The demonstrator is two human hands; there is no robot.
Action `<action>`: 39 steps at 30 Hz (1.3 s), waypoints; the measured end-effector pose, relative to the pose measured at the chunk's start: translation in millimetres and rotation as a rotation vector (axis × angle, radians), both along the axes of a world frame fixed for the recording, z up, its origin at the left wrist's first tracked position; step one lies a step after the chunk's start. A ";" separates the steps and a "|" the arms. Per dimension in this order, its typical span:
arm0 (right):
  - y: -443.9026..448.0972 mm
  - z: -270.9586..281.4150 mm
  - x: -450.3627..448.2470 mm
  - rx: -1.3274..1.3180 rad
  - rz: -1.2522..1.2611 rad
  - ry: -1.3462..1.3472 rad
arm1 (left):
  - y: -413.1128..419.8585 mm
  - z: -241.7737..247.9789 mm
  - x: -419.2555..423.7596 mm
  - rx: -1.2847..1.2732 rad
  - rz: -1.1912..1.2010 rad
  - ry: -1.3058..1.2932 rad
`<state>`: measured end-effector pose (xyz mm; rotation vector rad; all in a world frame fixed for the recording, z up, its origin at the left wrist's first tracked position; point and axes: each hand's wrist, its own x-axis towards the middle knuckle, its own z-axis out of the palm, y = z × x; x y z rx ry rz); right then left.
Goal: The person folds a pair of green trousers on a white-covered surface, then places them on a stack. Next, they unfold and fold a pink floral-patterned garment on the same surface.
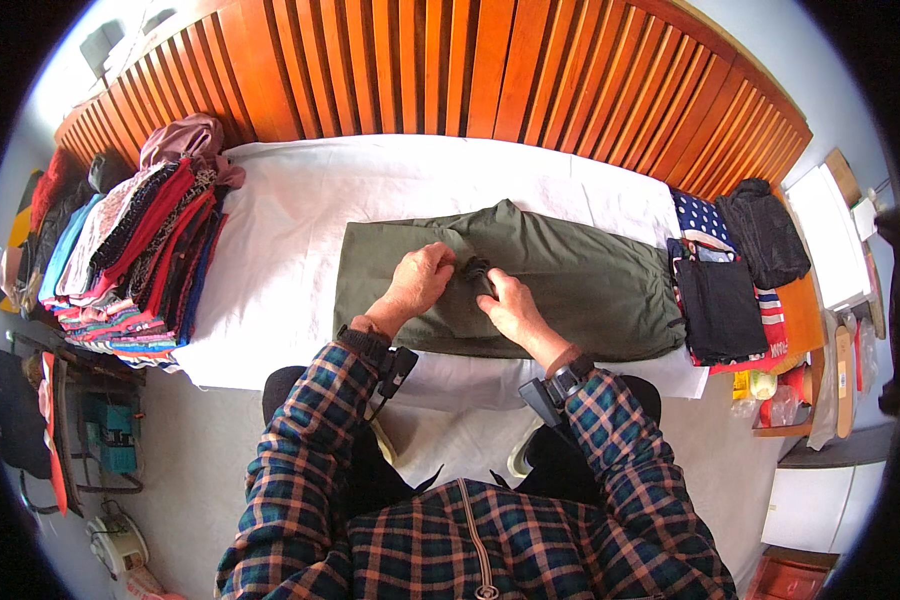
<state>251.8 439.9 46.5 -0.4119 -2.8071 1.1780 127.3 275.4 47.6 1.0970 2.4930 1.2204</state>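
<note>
A pair of olive-green trousers (592,281) lies flat and folded lengthwise across the white sheet (285,225) before me. Its gathered cuff end points to the right. My left hand (421,279) rests on the wider left part, fingers curled and pinching the cloth. In my right hand (514,304) is a small black handheld tool (478,271) with a rounded head, held close to the fabric just right of my left hand. Exactly what kind of tool it is cannot be made out.
A tall stack of folded clothes (142,247) stands at the left. On the right lie a folded black garment (724,307), another dark folded garment (765,232) and patterned cloth. A slatted wooden headboard (487,67) borders the far side. A white cabinet (810,506) stands at lower right.
</note>
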 end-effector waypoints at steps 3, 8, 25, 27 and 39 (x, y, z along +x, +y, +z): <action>-3.8 7.1 2.6 -0.055 0.114 0.152 | 10.6 4.8 0.6 0.054 0.136 -0.203; -12.3 10.0 8.3 0.166 0.305 0.259 | 25.2 -4.4 -3.8 -0.095 0.273 -0.102; 17.8 -1.7 5.8 -0.060 -0.119 -0.106 | 22.4 1.7 -21.5 0.386 -0.151 -0.515; 16.3 2.5 6.5 -0.136 -0.093 -0.156 | 13.6 1.6 -25.4 0.230 -0.056 -0.453; 16.7 8.0 10.8 -0.555 -0.101 -0.259 | -91.1 16.0 -24.5 -0.270 0.319 0.236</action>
